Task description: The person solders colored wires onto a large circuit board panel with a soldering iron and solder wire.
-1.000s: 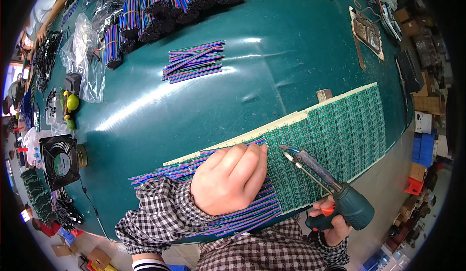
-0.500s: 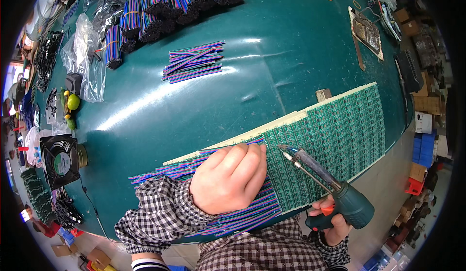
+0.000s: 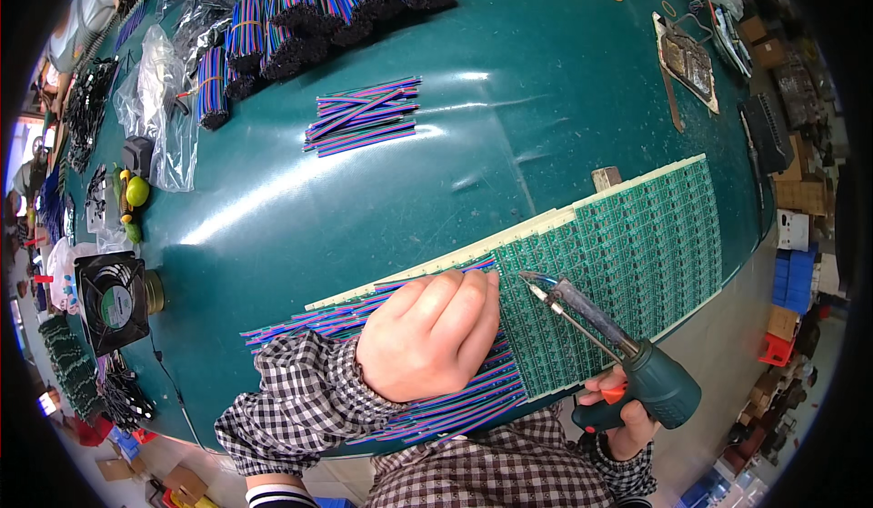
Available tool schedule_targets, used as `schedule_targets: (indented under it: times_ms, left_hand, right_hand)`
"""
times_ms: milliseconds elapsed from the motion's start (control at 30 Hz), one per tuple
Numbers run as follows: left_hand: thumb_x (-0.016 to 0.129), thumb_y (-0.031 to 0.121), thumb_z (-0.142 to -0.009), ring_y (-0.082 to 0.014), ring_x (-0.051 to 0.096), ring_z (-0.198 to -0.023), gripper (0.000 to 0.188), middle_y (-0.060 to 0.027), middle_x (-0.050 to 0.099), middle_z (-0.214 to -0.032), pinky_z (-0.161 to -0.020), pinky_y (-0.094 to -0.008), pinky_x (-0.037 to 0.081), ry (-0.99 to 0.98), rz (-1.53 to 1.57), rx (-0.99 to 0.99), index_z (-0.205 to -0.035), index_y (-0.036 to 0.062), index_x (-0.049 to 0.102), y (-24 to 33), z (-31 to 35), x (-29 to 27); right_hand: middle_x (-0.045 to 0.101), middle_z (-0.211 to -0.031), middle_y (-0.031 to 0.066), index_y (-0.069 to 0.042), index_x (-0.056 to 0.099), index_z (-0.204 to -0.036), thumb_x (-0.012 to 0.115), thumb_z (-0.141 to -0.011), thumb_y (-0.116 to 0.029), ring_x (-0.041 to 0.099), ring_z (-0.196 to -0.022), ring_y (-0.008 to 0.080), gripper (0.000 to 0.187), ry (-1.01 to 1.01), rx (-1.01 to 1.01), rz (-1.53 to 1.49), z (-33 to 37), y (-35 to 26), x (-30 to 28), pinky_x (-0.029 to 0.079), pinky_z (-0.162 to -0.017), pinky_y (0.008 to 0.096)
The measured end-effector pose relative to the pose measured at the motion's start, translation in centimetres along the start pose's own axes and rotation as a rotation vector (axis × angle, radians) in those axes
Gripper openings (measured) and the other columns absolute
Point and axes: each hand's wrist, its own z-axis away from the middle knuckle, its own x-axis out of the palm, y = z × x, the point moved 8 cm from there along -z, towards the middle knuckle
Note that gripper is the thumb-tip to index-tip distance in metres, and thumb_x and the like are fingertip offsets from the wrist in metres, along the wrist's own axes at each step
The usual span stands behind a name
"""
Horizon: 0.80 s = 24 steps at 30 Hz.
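A green panel of small circuit boards [image 3: 627,262] lies slanted on the table, with multi-coloured ribbon wires [image 3: 473,399] running left from its left edge. My left hand [image 3: 432,335] rests over these wires, its fingers closed at the board's edge. A ribbon wire [image 3: 436,273] runs under the fingertips, its end at the board; the pinch itself is partly hidden. My right hand [image 3: 627,422] grips a green soldering gun [image 3: 662,382] with a red trigger. The iron's tip is over the panel, just right of my left fingertips; whether it touches a board I cannot tell.
Loose ribbon wires [image 3: 364,117] lie beyond the panel, with banded wire bundles [image 3: 291,17] farther back. A small fan [image 3: 114,301] stands at the left. A metal block [image 3: 606,178] sits against the panel's far edge; a worn soldering tray [image 3: 688,62] is at the far right.
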Motion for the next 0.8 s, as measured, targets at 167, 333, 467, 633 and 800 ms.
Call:
schedule_targets:
  times_ms: [167, 333, 467, 633, 800]
  left_hand:
    - [0.066, 0.014, -0.076, -0.0212, 0.065, -0.089, 0.036, -0.0112, 0.065, -0.101, -0.076, -0.0293, 0.054, 0.004, 0.004, 0.006, -0.105, -0.0063, 0.071, 0.0, 0.0, 0.0]
    - [0.067, 0.014, -0.075, -0.0206, 0.065, -0.089, 0.036, -0.0107, 0.065, -0.102, -0.075, -0.0289, 0.054, 0.006, 0.009, 0.003, -0.105, -0.0055, 0.071, -0.1, 0.1, 0.0]
    - [0.067, 0.014, -0.075, -0.0203, 0.065, -0.089, 0.036, -0.0102, 0.065, -0.102, -0.075, -0.0285, 0.053, 0.002, 0.009, 0.001, -0.105, -0.0053, 0.071, -0.1, -0.1, 0.0]
    - [0.072, 0.004, -0.071, -0.0223, 0.067, -0.083, 0.038, -0.0112, 0.067, -0.1, -0.069, -0.0314, 0.056, -0.026, 0.174, -0.093, -0.108, -0.0042, 0.074, -1.0, -0.2, -0.9]
    - [0.068, -0.006, -0.09, -0.0233, 0.066, -0.076, 0.013, -0.0137, 0.066, -0.092, -0.067, -0.0319, 0.055, 0.135, 0.767, -0.515, -0.102, -0.003, 0.069, -4.1, 1.3, -4.7]
  right_hand:
    - [0.071, -0.11, 0.0213, 0.008, 0.064, -0.12, 0.081, -0.088, -0.043, 0.072, -0.104, 0.034, 0.063, 0.008, -0.004, -0.009, 0.0, -0.1, 0.1, 0.062, -0.087, 0.0454]
    - [0.072, -0.109, 0.0225, 0.008, 0.065, -0.119, 0.08, -0.088, -0.044, 0.072, -0.102, 0.0338, 0.063, 0.004, -0.007, 0.0, 0.0, 0.1, 0.1, 0.062, -0.087, 0.0452]
    - [0.072, -0.109, 0.024, 0.008, 0.064, -0.121, 0.081, -0.088, -0.045, 0.072, -0.101, 0.0334, 0.065, 0.01, -0.016, 0.009, -0.1, 0.1, 0.0, 0.063, -0.082, 0.0433]
    - [0.07, -0.106, 0.0253, 0.012, 0.056, -0.127, 0.076, -0.092, -0.04, 0.073, -0.094, 0.0348, 0.066, 0.075, -0.138, -0.075, -0.1, -0.5, -0.3, 0.067, -0.072, 0.0442]
    - [0.062, -0.1, 0.0154, 0.011, 0.048, -0.13, 0.053, -0.106, -0.04, 0.071, -0.087, 0.0268, 0.057, 0.194, -0.349, -0.167, -0.6, -1.9, -3.6, 0.068, -0.06, 0.0339]
